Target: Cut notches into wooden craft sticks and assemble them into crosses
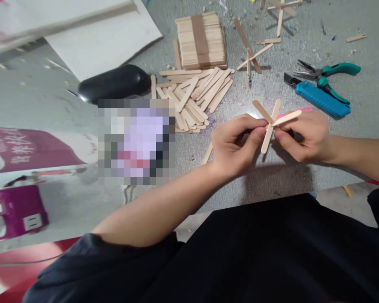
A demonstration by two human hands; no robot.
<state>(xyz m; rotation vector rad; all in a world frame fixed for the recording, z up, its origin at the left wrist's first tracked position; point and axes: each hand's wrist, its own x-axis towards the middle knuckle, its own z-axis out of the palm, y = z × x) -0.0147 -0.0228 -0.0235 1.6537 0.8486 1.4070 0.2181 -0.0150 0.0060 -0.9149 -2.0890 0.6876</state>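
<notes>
Lying well left of the banded stick bundle (186, 44), and nearer the person, is a purple socket block (19, 210), with a maroon-and-white packet (41, 147) just beyond it. White sheets (104, 38) spread left of the bundle. A black rounded object (113, 83) lies to the bundle's lower left, next to a pixelated patch whose contents cannot be made out. Loose wooden sticks (189, 99) pile up just on the near side of the bundle, overlapping at many angles.

To the bundle's lower right, the left hand (232, 145) pinches a stick star (266, 141) between thumb and forefinger, close to where its sticks cross. The star sits between the two hands, its arms fanned out. The right hand (306, 134) grips it from the other side, thumb near the crossing; its remaining fingers are curled and partly hidden. Behind this hand, a pink strip (305, 111) shows.

Right of the bundle stands a smaller crossed-stick piece (252, 58); farther right are a blue utility knife (324, 99) and green-handled pliers (341, 68).
</notes>
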